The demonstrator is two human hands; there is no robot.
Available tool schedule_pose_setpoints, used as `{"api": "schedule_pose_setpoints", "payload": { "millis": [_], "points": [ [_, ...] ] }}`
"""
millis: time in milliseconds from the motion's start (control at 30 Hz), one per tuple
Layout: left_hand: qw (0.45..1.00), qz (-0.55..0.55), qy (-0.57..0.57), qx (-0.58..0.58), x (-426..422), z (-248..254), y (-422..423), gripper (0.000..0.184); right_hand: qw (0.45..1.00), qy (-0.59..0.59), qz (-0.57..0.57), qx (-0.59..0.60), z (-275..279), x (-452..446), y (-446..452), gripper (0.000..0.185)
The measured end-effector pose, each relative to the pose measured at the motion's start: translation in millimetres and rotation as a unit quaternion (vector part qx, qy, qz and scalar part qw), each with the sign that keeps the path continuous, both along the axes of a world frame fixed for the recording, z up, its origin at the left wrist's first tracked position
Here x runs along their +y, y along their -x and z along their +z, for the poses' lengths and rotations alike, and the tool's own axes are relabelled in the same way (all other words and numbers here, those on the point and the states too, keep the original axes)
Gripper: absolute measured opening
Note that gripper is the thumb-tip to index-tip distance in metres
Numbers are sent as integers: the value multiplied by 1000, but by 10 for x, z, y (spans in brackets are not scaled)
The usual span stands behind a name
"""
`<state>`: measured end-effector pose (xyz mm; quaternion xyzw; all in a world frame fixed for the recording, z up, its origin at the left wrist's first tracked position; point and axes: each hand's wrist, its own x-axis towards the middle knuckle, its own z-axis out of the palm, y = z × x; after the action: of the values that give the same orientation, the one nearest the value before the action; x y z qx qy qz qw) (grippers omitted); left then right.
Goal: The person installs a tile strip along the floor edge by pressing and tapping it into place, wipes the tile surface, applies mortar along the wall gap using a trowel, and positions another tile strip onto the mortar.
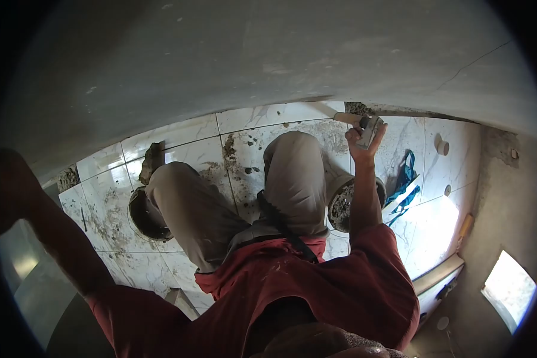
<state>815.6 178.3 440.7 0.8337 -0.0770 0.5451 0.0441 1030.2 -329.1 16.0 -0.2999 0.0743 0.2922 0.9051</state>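
Observation:
My right hand [364, 142] is raised above the tiled floor near the base of the wall, its fingers wrapped round a small grey block-like tool [370, 132]. A pale, handle-like piece [346, 118] shows beside those fingers. Below the right forearm stands a bucket [340, 206] with grey, lumpy material inside. At the far left, my left hand [7, 185] is a dark shape against the wall; its fingers are lost in shadow. Whether it holds anything cannot be made out.
A dark bucket [147, 218] and a brown chunk [152, 162] lie left of my knees. Blue straps [406, 179] and a round beige piece [442, 147] are on the right. Mortar crumbs dot the white tiles [188, 131]. The grey wall [268, 53] curves across the front.

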Motion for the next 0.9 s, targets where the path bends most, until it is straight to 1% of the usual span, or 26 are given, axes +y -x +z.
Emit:
{"api": "schedule_pose_setpoints", "payload": {
  "millis": [33,67,100,133,167,200,233,267,300,333,367,400,433,467,500,567,633,700,767,833,867,900],
  "points": [
    [1000,2,-4,0,-118,218,-53,44,999,33,11,14,62,-10,-43,52],
    [976,110,-170,78,-343,414,-123,43,990,132,-18,37,345,66,6,42],
    [908,210,-331,146,-473,518,-178,44,990,130,-19,40,438,56,-20,42],
    [908,208,-334,144,-338,456,-347,44,969,244,-8,20,495,34,-76,38],
    [926,97,-360,-64,-70,307,-622,43,934,356,6,4,548,-4,-101,36],
    [891,-17,-368,-265,84,236,-732,44,912,410,20,14,593,-25,-122,30],
    [890,-8,-397,-225,84,207,-673,44,886,460,22,-51,494,-37,-156,27],
    [904,18,-394,-165,8,201,-555,44,866,490,48,-86,500,-27,-166,24],
    [908,32,-396,-136,-49,218,-469,44,843,518,74,-125,508,15,-180,20],
    [910,40,-396,-120,-33,227,-419,44,791,571,103,-195,575,113,-144,23],
    [911,48,-395,-108,-39,239,-372,43,792,565,115,-199,640,185,-82,23],
    [910,55,-398,-99,-6,281,-334,43,714,605,160,-315,715,261,-20,27],
    [909,59,-403,-95,29,285,-306,43,620,630,198,-424,789,347,39,31],
    [908,64,-405,-91,65,302,-275,43,558,613,212,-517,853,429,121,38],
    [907,65,-407,-89,54,294,-245,43,546,603,244,-529,1050,641,250,43],
    [907,61,-407,-87,83,281,-225,42,518,587,282,-554,1127,948,496,46],
    [907,53,-408,-90,115,265,-237,42,502,594,330,-535,1193,1299,743,47],
    [909,39,-404,-94,198,232,-266,42,521,565,335,-545,1200,1628,957,48],
    [911,21,-398,-101,207,213,-304,41,511,549,288,-596,1083,1903,1154,47],
    [914,6,-390,-108,252,186,-354,41,507,558,274,-598,893,2140,1285,48],
    [916,-1,-384,-111,261,159,-382,41,510,567,272,-586,704,2237,1338,48],
    [918,-9,-379,-117,265,142,-404,41,500,579,262,-589,491,2329,1345,49]
  ]
}}
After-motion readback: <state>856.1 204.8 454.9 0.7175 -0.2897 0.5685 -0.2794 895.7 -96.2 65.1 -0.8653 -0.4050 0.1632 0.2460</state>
